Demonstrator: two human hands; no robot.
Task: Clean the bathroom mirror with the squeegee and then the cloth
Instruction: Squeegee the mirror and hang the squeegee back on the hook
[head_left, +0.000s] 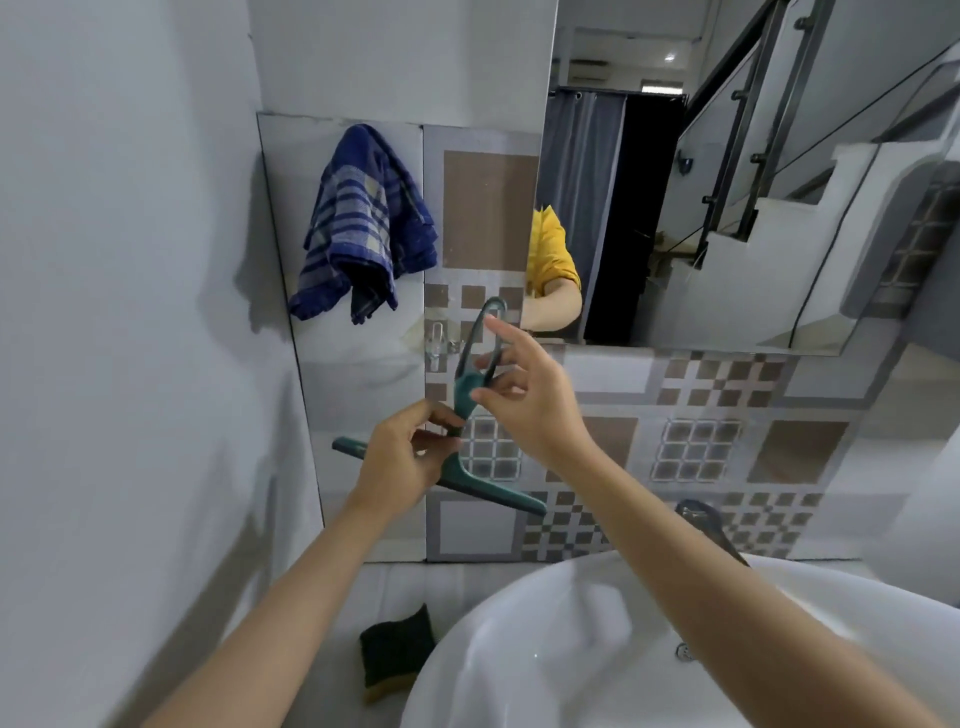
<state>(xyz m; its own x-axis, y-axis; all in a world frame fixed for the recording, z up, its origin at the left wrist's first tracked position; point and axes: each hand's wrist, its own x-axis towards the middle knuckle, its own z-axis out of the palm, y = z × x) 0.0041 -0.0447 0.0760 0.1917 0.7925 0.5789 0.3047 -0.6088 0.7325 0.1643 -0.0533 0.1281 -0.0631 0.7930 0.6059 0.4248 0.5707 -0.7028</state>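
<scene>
- A white sink (519, 623) fills the lower right, nearest the camera; a small metal fitting shows on its right wall.
- A dark sponge (397, 647) with a yellowish underside lies on the ledge just left of the sink rim.
- A tap (701, 519) rises behind the sink, partly hidden by the right forearm.
- Both bare forearms reach up from the bottom edge toward the tiled wall.
- The left hand (402, 462) grips the green squeegee (467, 395) at its neck, where the handle meets the blade; fingers and thumb are curled round it.
- The blade runs slanted from upper left to lower right, partly hidden behind the left hand, in front of the patterned tiles.
- The grey loop handle points up, its top reaching the height of the mirror's lower edge.
- The right hand (524, 395) is at the loop handle with fingers loosely spread and the forefinger stretched upward; fingertips are at the loop, but whether they really hold it I cannot tell.
- A blue checked cloth (363, 223) hangs on the wall to the upper left, well apart from both hands.
- The mirror (779, 182) sits above the tiles to the right, reflecting a yellow sleeve, a curtain and stairs.
</scene>
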